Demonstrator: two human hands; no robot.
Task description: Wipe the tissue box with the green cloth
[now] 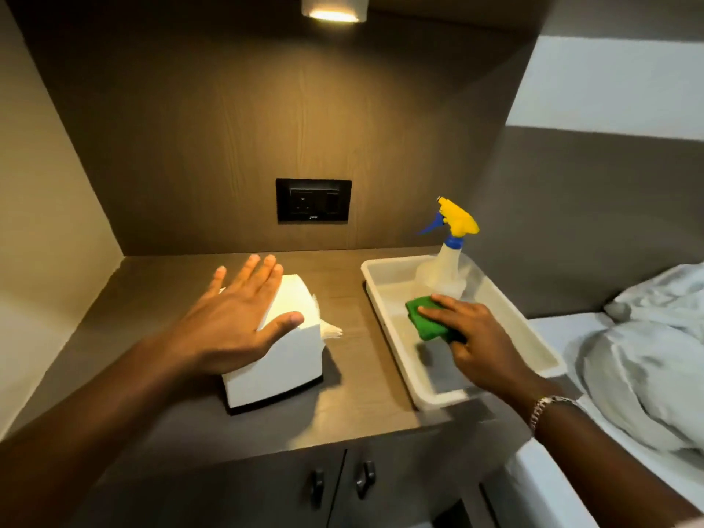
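Note:
A white tissue box (284, 360) with a dark base stands on the brown counter, a tissue sticking out of its right side. My left hand (236, 318) hovers over the box's top with fingers spread, holding nothing. The folded green cloth (428, 323) lies in a white tray (426, 394) to the right. My right hand (476, 333) rests on the cloth, fingers curled over it; whether the cloth is lifted off the tray I cannot tell.
A spray bottle (444, 268) with a yellow and blue head stands at the tray's back. A black wall socket (313, 200) sits on the wood back panel. A bed with white bedding (647, 356) lies to the right. Cabinet doors with handles (364, 480) are below the counter.

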